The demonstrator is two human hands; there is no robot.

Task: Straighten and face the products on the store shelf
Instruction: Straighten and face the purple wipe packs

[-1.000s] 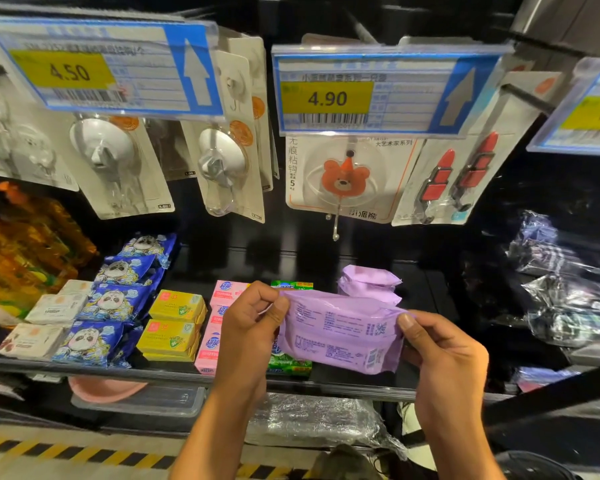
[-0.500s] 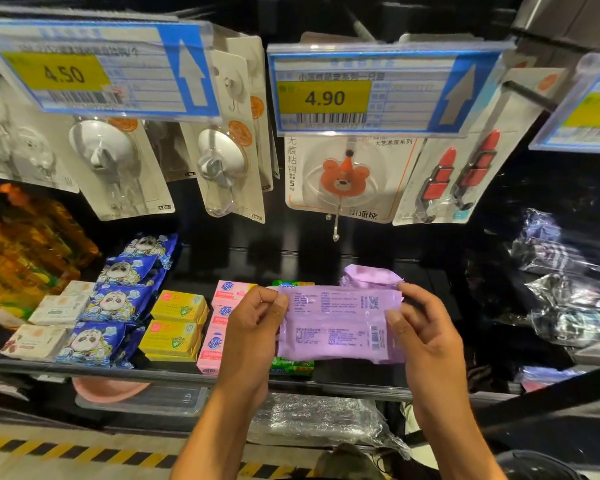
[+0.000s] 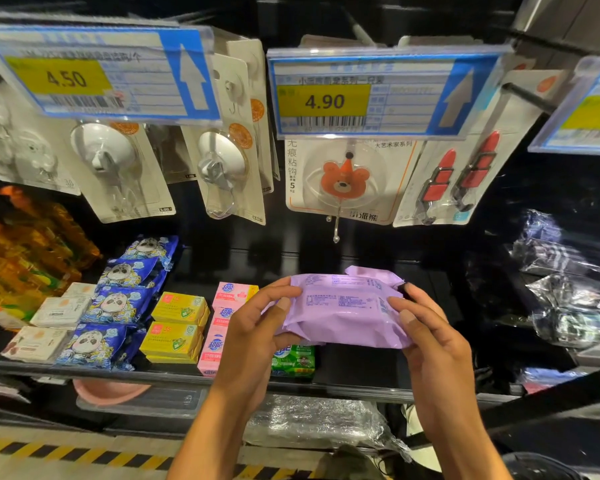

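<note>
**Item:** purple soft pack [image 3: 343, 311], fine-print side showing to the camera.

**Location:** hanging in the air just above the front of the shelf [image 3: 357, 365], to the right of the green pack [image 3: 293, 362] and in front of a second purple pack [image 3: 373, 273] lying further back. It is not resting on anything but the hands.

**Left grip** [image 3: 253, 327]: holding the pack's left end, thumb on top and fingers curling underneath.

**Right grip** [image 3: 430, 341]: pinching the right end, thumb pressing on the printed face and fingers wrapping behind.

**Change:** a second ago the pack was sagging between the hands, lower and nearer the body. Now it is being held flatter and nearly level. It is sitting slightly higher and further in, with its far edge tipping toward the back of the shelf. Both grips are keeping the same ends.

**Meaning for the task:** the inspecting appears to be ending and the placing beginning. The pack is probably heading for the bare slot ahead of its twin. The print side is still facing up, so it may need turning over before it is faced properly.

**Neighbours:** pink boxes [image 3: 222, 317], yellow boxes [image 3: 177, 323] and panda packs [image 3: 118, 303] are lying in rows to the left, unchanged.
</note>
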